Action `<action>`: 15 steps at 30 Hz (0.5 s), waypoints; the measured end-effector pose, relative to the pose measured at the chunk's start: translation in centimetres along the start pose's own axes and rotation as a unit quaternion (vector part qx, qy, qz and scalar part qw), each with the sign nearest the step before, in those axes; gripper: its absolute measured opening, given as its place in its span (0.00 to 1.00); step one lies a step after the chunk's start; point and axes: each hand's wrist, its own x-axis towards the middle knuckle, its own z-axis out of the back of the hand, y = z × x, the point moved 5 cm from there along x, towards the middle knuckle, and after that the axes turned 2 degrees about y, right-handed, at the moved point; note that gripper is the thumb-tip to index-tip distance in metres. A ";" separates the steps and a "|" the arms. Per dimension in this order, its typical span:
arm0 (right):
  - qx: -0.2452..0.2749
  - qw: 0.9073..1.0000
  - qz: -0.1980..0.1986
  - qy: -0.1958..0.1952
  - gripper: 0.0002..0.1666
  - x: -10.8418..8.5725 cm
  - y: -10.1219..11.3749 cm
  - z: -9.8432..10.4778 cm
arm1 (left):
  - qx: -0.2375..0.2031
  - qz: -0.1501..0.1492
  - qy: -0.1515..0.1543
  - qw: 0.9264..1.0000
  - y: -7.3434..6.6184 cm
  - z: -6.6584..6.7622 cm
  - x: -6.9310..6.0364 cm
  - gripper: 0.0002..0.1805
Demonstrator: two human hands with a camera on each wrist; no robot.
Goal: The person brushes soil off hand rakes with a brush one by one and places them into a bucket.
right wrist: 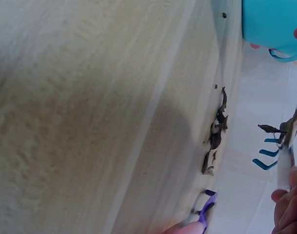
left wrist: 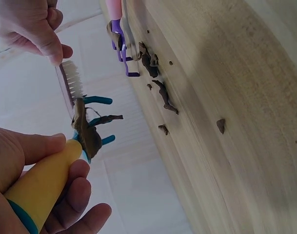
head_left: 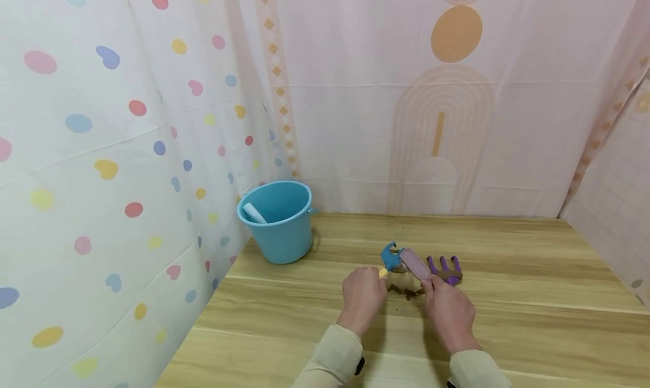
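Observation:
My left hand [head_left: 363,293] grips the yellow handle [left wrist: 43,183] of a small hand rake with a blue head [head_left: 390,258]. Brown mud-like matter [left wrist: 89,139] clings to the rake's head among its prongs. Between thumb and fingers, my right hand [head_left: 449,306] pinches a pink brush [head_left: 414,264] with white bristles [left wrist: 74,80]. The brush is up against the rake's head, just above the table. Below them, dark brown bits [left wrist: 165,97] lie scattered. A purple rake [head_left: 455,264] with a pink handle [left wrist: 114,9] lies beyond my right hand, with brown matter on it too.
At the back left of the wooden table [head_left: 533,281] stands a blue bucket [head_left: 284,242] with a white roll-like thing [head_left: 254,213] inside. Patterned curtains hang behind [head_left: 345,128] and along the left side.

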 end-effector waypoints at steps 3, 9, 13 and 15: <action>-0.002 1.000 -0.007 -0.003 0.19 0.2 -0.9 0.3 | 0.005 -0.004 0.004 1.000 -0.3 0.1 -0.2 0.20; 0.011 1.000 -0.019 -0.010 0.20 0.5 -1.8 0.9 | -0.006 -0.010 -0.002 1.000 -0.6 0.2 -0.3 0.19; 0.019 1.000 -0.019 -0.015 0.23 0.3 -1.1 1.0 | -0.016 0.005 0.001 1.000 -0.2 0.1 0.0 0.22; 0.025 0.999 0.000 -0.023 0.22 0.2 -0.3 0.9 | -0.020 0.016 0.001 1.000 0.1 0.1 0.1 0.24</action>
